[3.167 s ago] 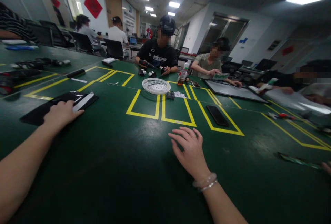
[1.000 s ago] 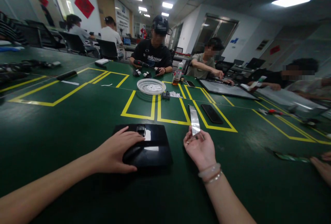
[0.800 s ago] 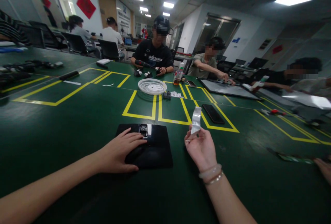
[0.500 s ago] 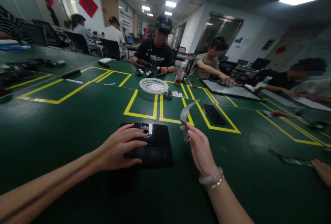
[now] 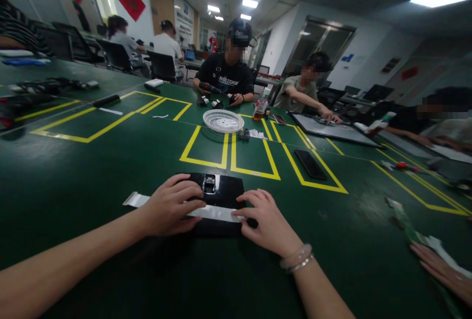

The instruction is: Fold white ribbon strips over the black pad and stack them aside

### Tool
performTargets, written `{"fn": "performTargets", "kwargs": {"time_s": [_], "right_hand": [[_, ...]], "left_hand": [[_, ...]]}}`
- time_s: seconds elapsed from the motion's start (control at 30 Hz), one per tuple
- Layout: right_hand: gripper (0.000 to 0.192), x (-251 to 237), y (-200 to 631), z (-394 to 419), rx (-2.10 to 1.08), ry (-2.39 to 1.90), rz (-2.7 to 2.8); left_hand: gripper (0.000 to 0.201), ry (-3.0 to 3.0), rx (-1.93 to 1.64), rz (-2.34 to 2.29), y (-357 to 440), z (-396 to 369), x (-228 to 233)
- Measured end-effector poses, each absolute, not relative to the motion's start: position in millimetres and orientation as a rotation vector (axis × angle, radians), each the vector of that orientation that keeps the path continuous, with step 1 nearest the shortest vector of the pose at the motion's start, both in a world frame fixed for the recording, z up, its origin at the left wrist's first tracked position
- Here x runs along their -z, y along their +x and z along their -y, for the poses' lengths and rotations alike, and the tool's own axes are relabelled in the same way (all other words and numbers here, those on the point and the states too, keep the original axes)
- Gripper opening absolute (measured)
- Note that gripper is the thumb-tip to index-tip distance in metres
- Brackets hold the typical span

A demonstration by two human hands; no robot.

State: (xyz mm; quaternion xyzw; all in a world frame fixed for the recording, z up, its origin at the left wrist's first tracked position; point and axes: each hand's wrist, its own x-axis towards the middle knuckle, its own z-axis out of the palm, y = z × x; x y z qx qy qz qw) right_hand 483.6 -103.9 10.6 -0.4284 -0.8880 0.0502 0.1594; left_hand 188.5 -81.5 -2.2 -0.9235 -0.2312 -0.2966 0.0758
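Lowered from the air, the pale ribbon strip (image 5: 206, 212) is now lying flat across the glossy black panel (image 5: 224, 192) on the green table (image 5: 110, 171), one end jutting leftward. Left hand (image 5: 170, 206) and right hand (image 5: 266, 221) are pressing it down, fingers spread, gripping nothing.

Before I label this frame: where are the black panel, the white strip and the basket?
Panel (image 5: 225, 188): head view, bare top face.
Strip (image 5: 214, 212): head view, middle, between hands.
Basket (image 5: 223, 121): head view, mesh centre.
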Motion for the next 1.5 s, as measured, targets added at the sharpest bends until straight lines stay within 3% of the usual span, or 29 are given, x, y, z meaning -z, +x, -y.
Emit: {"fn": "performTargets", "kwargs": {"time_s": [0.17,0.3,0.8,1.03,1.17,1.33,1.5], "right_hand": [[0.03,-8.7,484.3,102.8,-0.088,-1.223,2.457],[0.027,-10.2,483.6,102.2,-0.008,-1.228,2.38],[0.022,-12.0,489.4,99.0,0.287,-1.132,1.979],[0.021,-7.9,489.1,97.5,0.229,-1.178,2.04],[0.021,-8.6,487.0,98.2,0.138,-1.224,2.116],[0.02,-8.0,485.9,99.0,0.065,-1.262,2.164],[0.021,-6.7,486.4,98.7,0.057,-1.257,2.193]], "left_hand": [[0.081,-2.985,0.434,0.946,187.7,71.9,12.5],[0.1,-3.04,0.327,1.028,187.1,70.7,15.2],[0.082,-2.894,0.558,1.191,167.6,59.8,-9.6],[0.08,-2.589,0.598,1.539,99.8,13.8,-2.1],[0.084,-2.29,0.832,1.681,43.9,-14.8,21.1],[0.065,-1.925,0.974,1.534,-27.6,-28.5,43.1],[0.083,-1.706,0.881,1.835,-62.6,-17.0,45.0]]}}
